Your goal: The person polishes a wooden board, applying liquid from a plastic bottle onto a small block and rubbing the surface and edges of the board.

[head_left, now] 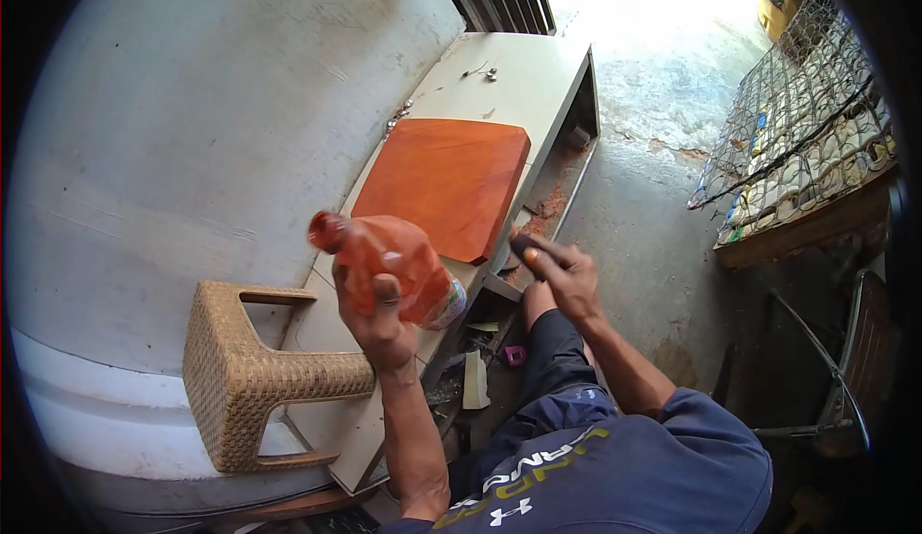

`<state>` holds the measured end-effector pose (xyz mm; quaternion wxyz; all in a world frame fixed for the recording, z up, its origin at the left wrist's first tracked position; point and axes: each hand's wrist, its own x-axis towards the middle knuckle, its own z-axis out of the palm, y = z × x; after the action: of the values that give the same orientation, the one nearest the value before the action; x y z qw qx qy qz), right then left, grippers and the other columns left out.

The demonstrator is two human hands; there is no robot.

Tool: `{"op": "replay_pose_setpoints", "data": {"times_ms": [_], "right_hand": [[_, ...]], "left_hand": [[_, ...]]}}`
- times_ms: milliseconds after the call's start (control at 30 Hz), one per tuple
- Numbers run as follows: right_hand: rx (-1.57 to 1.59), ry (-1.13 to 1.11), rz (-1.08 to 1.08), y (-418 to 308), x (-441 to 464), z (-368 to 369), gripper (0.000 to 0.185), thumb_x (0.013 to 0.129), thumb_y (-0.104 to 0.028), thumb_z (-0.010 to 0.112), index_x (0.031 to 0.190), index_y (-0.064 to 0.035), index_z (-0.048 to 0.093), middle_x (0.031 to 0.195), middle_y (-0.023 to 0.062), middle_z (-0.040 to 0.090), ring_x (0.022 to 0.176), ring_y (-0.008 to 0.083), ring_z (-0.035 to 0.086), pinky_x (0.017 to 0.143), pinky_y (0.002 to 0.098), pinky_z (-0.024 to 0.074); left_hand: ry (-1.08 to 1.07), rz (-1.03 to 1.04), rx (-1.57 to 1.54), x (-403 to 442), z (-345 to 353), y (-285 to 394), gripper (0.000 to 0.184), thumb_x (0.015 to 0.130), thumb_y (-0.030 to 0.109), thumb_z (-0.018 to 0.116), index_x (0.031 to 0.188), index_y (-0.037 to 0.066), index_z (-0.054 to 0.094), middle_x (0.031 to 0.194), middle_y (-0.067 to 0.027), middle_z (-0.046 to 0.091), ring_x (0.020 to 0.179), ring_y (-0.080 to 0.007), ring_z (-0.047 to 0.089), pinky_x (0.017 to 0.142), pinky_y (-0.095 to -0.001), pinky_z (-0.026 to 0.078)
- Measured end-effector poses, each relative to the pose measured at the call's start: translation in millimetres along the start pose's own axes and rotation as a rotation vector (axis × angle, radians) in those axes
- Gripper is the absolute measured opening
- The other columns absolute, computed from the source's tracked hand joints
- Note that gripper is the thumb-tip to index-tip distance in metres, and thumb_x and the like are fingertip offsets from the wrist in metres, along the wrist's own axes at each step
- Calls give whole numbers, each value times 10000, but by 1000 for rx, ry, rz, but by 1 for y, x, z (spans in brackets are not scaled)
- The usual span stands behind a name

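My left hand [384, 327] is wrapped round a plastic bottle [394, 255] stained orange-red, which it holds tilted with the open-looking neck toward the upper left. Part of a label shows near the bottle's base. My right hand [569, 282] is closed on a small dark pad [523, 244], whose exact kind I cannot make out. Beside both hands, a square board [442, 179] with a glossy orange-red surface lies on the pale tiled bench. The right hand is just off the board's near right corner.
A woven-pattern plastic stool [226, 371] lies on its side on the tiled bench [499, 78], against the wall. Small metal pieces [492, 75] sit at the bench's far end. Under it is a cluttered shelf [552, 198]. A netted stack [807, 140] stands at right, near a chair [855, 361].
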<state>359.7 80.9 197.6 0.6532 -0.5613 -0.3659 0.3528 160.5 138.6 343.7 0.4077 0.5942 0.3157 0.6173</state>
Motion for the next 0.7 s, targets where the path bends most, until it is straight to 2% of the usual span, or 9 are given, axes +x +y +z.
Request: {"op": "replay_pose_setpoints", "data": {"times_ms": [33, 67, 100, 167, 200, 233, 300, 433, 700], "right_hand": [[73, 18, -2, -41, 12, -14, 358, 923, -277, 754, 1218, -75, 759, 963, 98, 778, 836, 191, 666, 870, 335, 509], [39, 5, -119, -68, 22, -26, 349, 922, -264, 758, 1220, -82, 760, 966, 95, 779, 816, 170, 629, 871, 334, 492], [2, -5, -245, -92, 30, -38, 341, 922, -251, 763, 1222, -90, 762, 969, 92, 780, 795, 149, 591, 872, 332, 475], [-90, -71, -386, -131, 36, -56, 339, 917, -255, 770, 1214, -93, 765, 952, 83, 778, 764, 141, 552, 835, 338, 454], [-178, -138, -507, -143, 36, -62, 336, 912, -260, 776, 1206, -97, 769, 934, 73, 776, 733, 133, 514, 797, 343, 434], [-182, -133, -510, -149, 32, -65, 336, 912, -260, 776, 1206, -97, 769, 934, 73, 776, 733, 133, 514, 797, 343, 434], [-300, -210, -608, -159, 29, -67, 335, 903, -262, 784, 1198, -105, 770, 873, 45, 759, 701, 137, 484, 752, 348, 384], [-432, -275, -574, -147, 27, -72, 329, 900, -281, 786, 1194, -136, 775, 798, 30, 716, 693, 160, 471, 778, 370, 371], [-304, -287, -373, -104, 8, -81, 327, 945, -297, 741, 1211, -109, 763, 951, 81, 768, 760, 191, 495, 780, 348, 413]], "left_hand": [[-146, -10, 124, -3, 1, 9, 805, 891, 419, 806, 1483, 14, 441, 1292, -89, 600, 1220, -248, 588, 1095, -404, 448], [-221, -49, 140, -4, 16, 24, 725, 859, 298, 852, 1435, 21, 509, 1223, -100, 657, 1181, -251, 625, 1058, -397, 471], [-217, -41, 133, -3, 19, 30, 725, 859, 298, 852, 1435, 21, 509, 1223, -100, 657, 1181, -251, 625, 1058, -397, 471], [-413, 28, 556, 1, 25, 34, 730, 804, 234, 879, 1421, 45, 539, 1183, -127, 665, 1141, -301, 640, 981, -433, 504], [-449, 138, 743, 3, 25, 34, 743, 768, 241, 882, 1413, 63, 559, 1140, -140, 656, 1066, -333, 643, 947, -465, 479], [-452, 142, 738, 3, 26, 36, 743, 768, 241, 882, 1413, 63, 559, 1140, -140, 656, 1066, -333, 643, 947, -465, 479], [-523, 317, 1020, 4, 25, 39, 762, 770, 306, 880, 1424, 86, 558, 1129, -115, 666, 1044, -294, 633, 961, -443, 443], [-533, 458, 1080, 5, 26, 42, 752, 758, 313, 875, 1408, 84, 574, 1073, -98, 653, 995, -304, 618, 935, -467, 408], [-814, 545, 1370, 16, 52, 67, 663, 720, 328, 865, 1299, 74, 664, 1058, -78, 657, 1014, -254, 625, 972, -460, 377]]}}
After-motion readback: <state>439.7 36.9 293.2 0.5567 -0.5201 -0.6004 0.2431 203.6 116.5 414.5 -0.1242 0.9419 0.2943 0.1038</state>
